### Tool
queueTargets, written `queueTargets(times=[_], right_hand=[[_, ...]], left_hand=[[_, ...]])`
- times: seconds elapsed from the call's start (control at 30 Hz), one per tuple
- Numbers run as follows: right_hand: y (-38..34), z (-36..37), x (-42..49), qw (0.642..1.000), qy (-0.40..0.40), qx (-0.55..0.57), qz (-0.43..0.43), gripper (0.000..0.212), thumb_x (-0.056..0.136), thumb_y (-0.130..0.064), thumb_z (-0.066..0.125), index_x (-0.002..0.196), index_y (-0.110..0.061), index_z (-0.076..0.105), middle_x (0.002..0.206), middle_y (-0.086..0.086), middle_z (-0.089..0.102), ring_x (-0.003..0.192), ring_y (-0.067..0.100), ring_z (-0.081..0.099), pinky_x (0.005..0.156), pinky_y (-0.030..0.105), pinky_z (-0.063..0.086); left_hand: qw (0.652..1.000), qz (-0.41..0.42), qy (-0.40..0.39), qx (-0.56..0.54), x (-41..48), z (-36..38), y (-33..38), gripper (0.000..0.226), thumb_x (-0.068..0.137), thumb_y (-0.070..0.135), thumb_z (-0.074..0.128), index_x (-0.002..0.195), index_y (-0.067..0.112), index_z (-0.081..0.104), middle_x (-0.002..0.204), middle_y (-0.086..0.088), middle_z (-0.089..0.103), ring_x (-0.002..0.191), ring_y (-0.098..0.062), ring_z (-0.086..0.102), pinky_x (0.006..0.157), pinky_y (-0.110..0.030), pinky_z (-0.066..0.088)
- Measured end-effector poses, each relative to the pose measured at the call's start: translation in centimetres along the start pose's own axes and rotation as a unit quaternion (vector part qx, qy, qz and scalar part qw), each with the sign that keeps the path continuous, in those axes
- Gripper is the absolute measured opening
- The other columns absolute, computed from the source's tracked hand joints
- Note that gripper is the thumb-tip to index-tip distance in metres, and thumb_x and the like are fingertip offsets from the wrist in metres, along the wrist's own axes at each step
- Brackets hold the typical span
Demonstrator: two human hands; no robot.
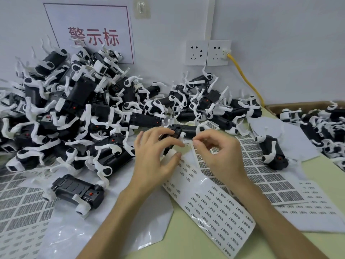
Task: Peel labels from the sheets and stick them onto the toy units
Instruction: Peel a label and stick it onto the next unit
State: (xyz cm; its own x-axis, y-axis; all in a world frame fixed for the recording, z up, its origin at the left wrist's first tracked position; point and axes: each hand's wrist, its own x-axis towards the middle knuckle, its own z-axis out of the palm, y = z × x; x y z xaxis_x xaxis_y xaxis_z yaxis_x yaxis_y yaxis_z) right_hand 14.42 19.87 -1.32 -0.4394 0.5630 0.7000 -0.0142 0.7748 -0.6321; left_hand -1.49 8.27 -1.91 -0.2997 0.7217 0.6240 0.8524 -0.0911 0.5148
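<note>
Both forearms are cut off by the lower edge, and the print on the label sheet point(211, 208) lying under them on the pale green worktop point(186, 245) is too small to read. The left hand point(155, 157) curls its fingers round a black toy unit point(179, 130), partly hiding it, while the right hand point(218, 156) pinches thumb and forefinger on a tiny white label point(187, 142) just beside it. Behind, a pile of toy units point(74, 109) reaches the wall, where a sign point(93, 34), sockets point(208, 52) and a yellow cable point(244, 77) show.
</note>
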Motion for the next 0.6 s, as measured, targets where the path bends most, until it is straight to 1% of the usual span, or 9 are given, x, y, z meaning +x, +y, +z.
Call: queueTargets(times=[0.07, 0.17, 0.27, 0.4, 0.47, 0.53, 0.6], right_hand=[[-0.13, -0.01, -0.01, 1.000, 0.012, -0.009, -0.016, 0.013, 0.090, -0.003, 0.075, 0.090, -0.016, 0.075, 0.082, -0.014, 0.071, 0.074, 0.009, 0.068, 0.067, 0.017, 0.053], [-0.28, 0.02, -0.02, 0.998, 0.007, -0.033, -0.055, 0.011, 0.089, -0.001, 0.075, 0.090, -0.012, 0.075, 0.084, -0.011, 0.070, 0.074, 0.008, 0.066, 0.067, 0.017, 0.052], [-0.27, 0.15, -0.09, 0.996, -0.021, -0.035, -0.076, 0.010, 0.088, 0.000, 0.076, 0.091, -0.009, 0.076, 0.087, -0.008, 0.071, 0.076, 0.007, 0.065, 0.069, 0.017, 0.051], [-0.22, 0.20, -0.18, 0.996, -0.050, -0.015, -0.068, 0.008, 0.088, -0.005, 0.077, 0.095, -0.009, 0.076, 0.093, -0.005, 0.071, 0.073, 0.012, 0.067, 0.068, 0.022, 0.054], [-0.29, 0.22, -0.20, 0.997, -0.054, -0.002, -0.061, 0.009, 0.087, -0.009, 0.076, 0.096, -0.011, 0.076, 0.095, -0.006, 0.071, 0.074, 0.013, 0.067, 0.069, 0.019, 0.052], [-0.29, 0.16, -0.18, 0.997, -0.046, 0.006, -0.056, 0.011, 0.088, -0.006, 0.075, 0.097, -0.012, 0.077, 0.096, -0.006, 0.072, 0.077, 0.012, 0.068, 0.070, 0.018, 0.052], [-0.21, 0.07, -0.08, 0.998, -0.033, -0.002, -0.062, 0.016, 0.088, -0.001, 0.075, 0.099, -0.013, 0.077, 0.095, -0.005, 0.072, 0.079, 0.010, 0.067, 0.071, 0.015, 0.051]], left_hand=[[0.999, 0.030, -0.002, 0.036, -0.13, 0.14, 0.13, 0.019, 0.087, 0.036, 0.064, 0.099, 0.034, 0.078, 0.126, 0.012, 0.061, 0.131, -0.015, 0.047, 0.117, -0.059, 0.019], [0.999, 0.040, -0.027, 0.024, -0.19, 0.37, 0.41, 0.021, 0.088, 0.037, 0.060, 0.098, 0.037, 0.078, 0.127, 0.014, 0.061, 0.132, -0.014, 0.047, 0.119, -0.055, 0.016], [0.998, 0.042, -0.036, 0.014, -0.21, 0.54, 0.44, 0.021, 0.088, 0.031, 0.065, 0.103, 0.034, 0.078, 0.126, 0.013, 0.061, 0.131, -0.015, 0.048, 0.118, -0.054, 0.020], [0.999, 0.037, -0.029, -0.003, -0.20, 0.59, 0.35, 0.023, 0.087, 0.029, 0.065, 0.107, 0.028, 0.077, 0.124, 0.011, 0.064, 0.126, -0.015, 0.050, 0.111, -0.053, 0.028], [0.999, 0.031, -0.027, -0.009, -0.16, 0.56, 0.34, 0.024, 0.087, 0.030, 0.064, 0.107, 0.027, 0.077, 0.122, 0.012, 0.064, 0.125, -0.014, 0.050, 0.110, -0.049, 0.029], [0.999, 0.030, -0.023, -0.017, -0.15, 0.51, 0.31, 0.023, 0.088, 0.033, 0.061, 0.105, 0.027, 0.076, 0.120, 0.013, 0.065, 0.123, -0.013, 0.050, 0.109, -0.046, 0.030], [0.999, 0.032, -0.022, -0.018, -0.17, 0.50, 0.29, 0.021, 0.088, 0.031, 0.062, 0.104, 0.028, 0.076, 0.119, 0.013, 0.065, 0.122, -0.013, 0.051, 0.108, -0.043, 0.029]])
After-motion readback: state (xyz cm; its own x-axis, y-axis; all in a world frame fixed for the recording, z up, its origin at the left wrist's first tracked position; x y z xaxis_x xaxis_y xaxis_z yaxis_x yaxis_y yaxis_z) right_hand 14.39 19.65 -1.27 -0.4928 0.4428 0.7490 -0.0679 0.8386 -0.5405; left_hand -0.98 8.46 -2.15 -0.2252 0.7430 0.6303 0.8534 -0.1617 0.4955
